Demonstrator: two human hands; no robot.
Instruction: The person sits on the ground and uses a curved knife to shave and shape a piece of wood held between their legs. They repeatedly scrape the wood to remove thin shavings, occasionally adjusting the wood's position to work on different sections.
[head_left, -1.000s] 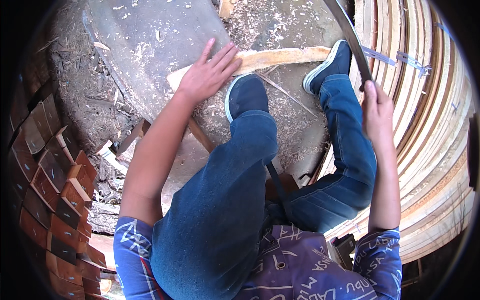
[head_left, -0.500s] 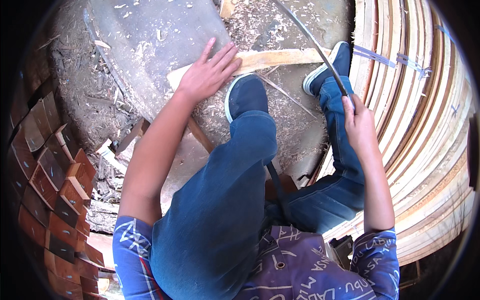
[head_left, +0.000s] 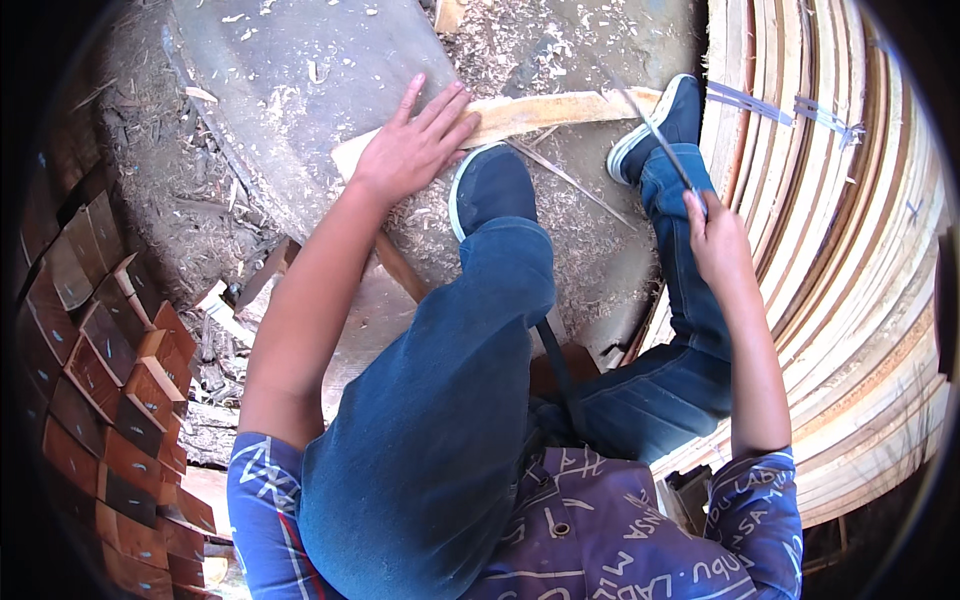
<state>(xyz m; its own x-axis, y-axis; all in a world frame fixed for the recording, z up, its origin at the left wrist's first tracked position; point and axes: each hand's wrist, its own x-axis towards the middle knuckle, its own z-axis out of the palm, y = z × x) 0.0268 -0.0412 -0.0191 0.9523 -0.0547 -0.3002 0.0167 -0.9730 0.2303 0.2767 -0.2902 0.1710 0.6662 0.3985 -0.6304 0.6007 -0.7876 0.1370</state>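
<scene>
My left hand [head_left: 418, 140] lies flat with its fingers spread over the left end of a slightly curved, pale wooden strip [head_left: 545, 112]. The strip lies across the ground between my two shoes, its right end by my right shoe [head_left: 675, 120]. My left shoe [head_left: 495, 190] is just on the near side of it. My right hand [head_left: 718, 240] is closed round the handle of a long machete [head_left: 663, 140]. Its narrow blade slants up and left across the strip's right part; the far end is blurred. A small nick shows on the strip's far edge beside the blade.
Curved wooden strips [head_left: 800, 260] are stacked in a tall bundle at the right, tied with purple bands [head_left: 750, 103]. Reddish-brown wooden blocks [head_left: 130, 460] are piled at the left. A grey sheet [head_left: 300, 80] and wood shavings cover the ground. A wooden stick [head_left: 400, 268] lies by my left knee.
The machete blade has swung down and looks shorter and more blurred. A nick now shows on the strip's far edge. My left hand stays in place.
</scene>
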